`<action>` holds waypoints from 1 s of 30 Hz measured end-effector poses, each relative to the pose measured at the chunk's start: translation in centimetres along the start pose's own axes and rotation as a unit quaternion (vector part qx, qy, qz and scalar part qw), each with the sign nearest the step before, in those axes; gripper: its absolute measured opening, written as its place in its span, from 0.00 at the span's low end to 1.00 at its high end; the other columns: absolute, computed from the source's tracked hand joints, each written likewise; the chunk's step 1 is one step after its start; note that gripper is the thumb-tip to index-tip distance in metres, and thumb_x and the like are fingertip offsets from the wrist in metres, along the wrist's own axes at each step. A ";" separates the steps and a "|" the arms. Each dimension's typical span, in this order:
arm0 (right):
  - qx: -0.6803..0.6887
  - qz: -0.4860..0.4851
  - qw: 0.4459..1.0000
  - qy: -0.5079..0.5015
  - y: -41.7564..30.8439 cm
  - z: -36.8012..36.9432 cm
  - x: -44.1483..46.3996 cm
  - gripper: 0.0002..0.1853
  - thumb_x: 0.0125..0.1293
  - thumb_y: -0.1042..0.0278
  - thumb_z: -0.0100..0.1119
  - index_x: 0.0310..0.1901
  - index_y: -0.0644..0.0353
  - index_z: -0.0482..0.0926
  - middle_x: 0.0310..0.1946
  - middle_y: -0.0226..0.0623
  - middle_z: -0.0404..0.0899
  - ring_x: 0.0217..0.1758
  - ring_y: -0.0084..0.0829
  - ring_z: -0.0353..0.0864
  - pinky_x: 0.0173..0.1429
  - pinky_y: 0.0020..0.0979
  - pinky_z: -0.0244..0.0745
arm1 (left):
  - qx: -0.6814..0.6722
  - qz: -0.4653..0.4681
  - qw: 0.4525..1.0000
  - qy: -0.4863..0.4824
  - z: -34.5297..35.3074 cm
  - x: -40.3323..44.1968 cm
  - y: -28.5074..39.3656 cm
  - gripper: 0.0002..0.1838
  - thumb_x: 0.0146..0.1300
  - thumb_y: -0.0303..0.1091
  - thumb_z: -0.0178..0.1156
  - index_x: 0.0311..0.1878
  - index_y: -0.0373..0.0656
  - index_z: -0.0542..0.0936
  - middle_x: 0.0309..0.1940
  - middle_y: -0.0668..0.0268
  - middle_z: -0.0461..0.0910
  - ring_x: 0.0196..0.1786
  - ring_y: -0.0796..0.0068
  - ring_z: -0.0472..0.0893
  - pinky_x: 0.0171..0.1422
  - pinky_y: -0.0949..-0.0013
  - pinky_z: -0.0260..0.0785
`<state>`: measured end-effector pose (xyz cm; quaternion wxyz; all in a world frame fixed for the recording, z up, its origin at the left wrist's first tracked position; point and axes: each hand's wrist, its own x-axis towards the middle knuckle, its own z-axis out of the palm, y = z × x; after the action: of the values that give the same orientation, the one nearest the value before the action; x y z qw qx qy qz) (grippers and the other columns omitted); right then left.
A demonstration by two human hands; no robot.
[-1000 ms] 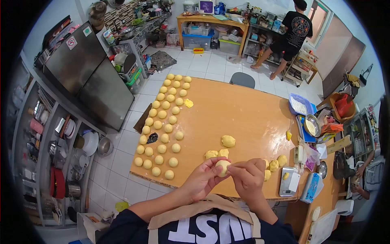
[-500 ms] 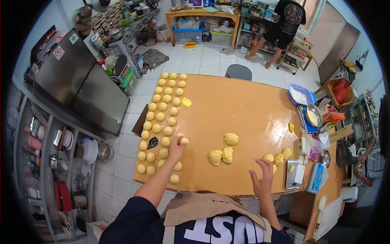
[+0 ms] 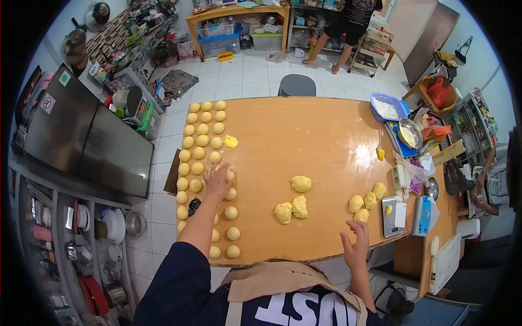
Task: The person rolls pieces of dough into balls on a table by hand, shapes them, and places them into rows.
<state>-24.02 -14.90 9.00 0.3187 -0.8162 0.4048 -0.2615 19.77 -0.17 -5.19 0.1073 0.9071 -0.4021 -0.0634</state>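
Note:
My left hand (image 3: 217,181) is over the rows of pale yellow dough balls on the left of the table. Its fingers look spread, and a smooth dough ball (image 3: 230,175) lies against its right side. Another dough ball (image 3: 231,194) sits just below that one. Part of the rows is hidden under my hand and forearm. At the table's front right, my right hand (image 3: 356,244) is raised, open and holding nothing. Nearest to it is a rough dough lump (image 3: 361,215), grouped with several others. Three larger dough lumps (image 3: 300,183) sit mid-table.
A kitchen scale (image 3: 390,225), a blue tissue pack (image 3: 423,215) and a metal bowl (image 3: 410,134) stand along the right side. A blue basket of flour (image 3: 387,110) is behind them. A grey stool (image 3: 297,85) stands beyond the table. Two other people are partly visible.
My left hand has gone from pinching around a dough ball to spread fingers farther left, over the rows. My right hand stays raised and open. The whole view has shifted.

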 end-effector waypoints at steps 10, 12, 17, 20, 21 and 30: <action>-0.012 0.033 0.986 -0.163 7.7 7.0 2.9 0.16 0.58 0.73 0.69 0.49 0.62 0.82 0.46 0.45 0.82 0.49 0.41 0.82 0.54 0.39 0.77 | 0.000 -0.014 1.000 0.023 -1.6 -2.2 2.2 0.42 0.56 0.58 0.69 0.73 0.61 0.67 0.81 0.65 0.46 0.82 0.52 0.40 0.79 0.36 0.29; -0.083 -0.026 0.972 -0.219 7.7 9.9 4.1 0.25 0.56 0.72 0.71 0.57 0.58 0.78 0.55 0.46 0.78 0.58 0.43 0.78 0.61 0.40 0.75 | -0.020 0.002 1.000 0.009 -2.1 -4.4 4.3 0.43 0.56 0.59 0.68 0.74 0.61 0.66 0.82 0.64 0.44 0.82 0.52 0.39 0.79 0.36 0.29; -0.174 -0.145 0.920 -0.320 4.2 13.5 7.9 0.37 0.54 0.70 0.72 0.67 0.49 0.70 0.65 0.41 0.69 0.68 0.43 0.69 0.68 0.40 0.71 | -0.014 0.084 0.993 -0.077 -1.1 -12.1 8.2 0.44 0.57 0.58 0.68 0.75 0.59 0.63 0.81 0.61 0.45 0.82 0.52 0.39 0.79 0.36 0.29; -0.225 -0.139 0.893 -0.365 4.8 15.1 9.2 0.29 0.57 0.69 0.68 0.62 0.48 0.73 0.59 0.38 0.71 0.63 0.42 0.72 0.64 0.41 0.74 | -0.033 0.104 0.990 -0.094 -0.3 -16.0 10.0 0.45 0.57 0.57 0.67 0.76 0.57 0.62 0.81 0.60 0.45 0.82 0.51 0.40 0.78 0.35 0.31; -0.233 -0.126 0.892 -0.365 5.3 15.5 9.4 0.27 0.57 0.69 0.67 0.60 0.49 0.73 0.57 0.37 0.72 0.61 0.41 0.73 0.62 0.42 0.75 | -0.041 0.107 0.989 -0.094 0.1 -17.2 10.4 0.45 0.57 0.57 0.67 0.76 0.56 0.61 0.81 0.59 0.45 0.82 0.51 0.40 0.78 0.35 0.32; -0.064 -0.162 0.972 -0.160 6.9 10.2 8.0 0.06 0.57 0.74 0.63 0.37 0.55 0.82 0.35 0.35 0.79 0.41 0.41 0.81 0.45 0.40 0.77 | 0.035 0.094 0.978 -0.182 2.7 -20.8 12.5 0.48 0.55 0.56 0.69 0.76 0.50 0.60 0.79 0.56 0.49 0.81 0.50 0.47 0.80 0.37 0.40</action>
<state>-16.11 -21.64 -1.47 0.2797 -0.9208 0.2273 -0.1492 -3.65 6.68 -4.16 0.0058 0.8415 -0.5007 -0.2030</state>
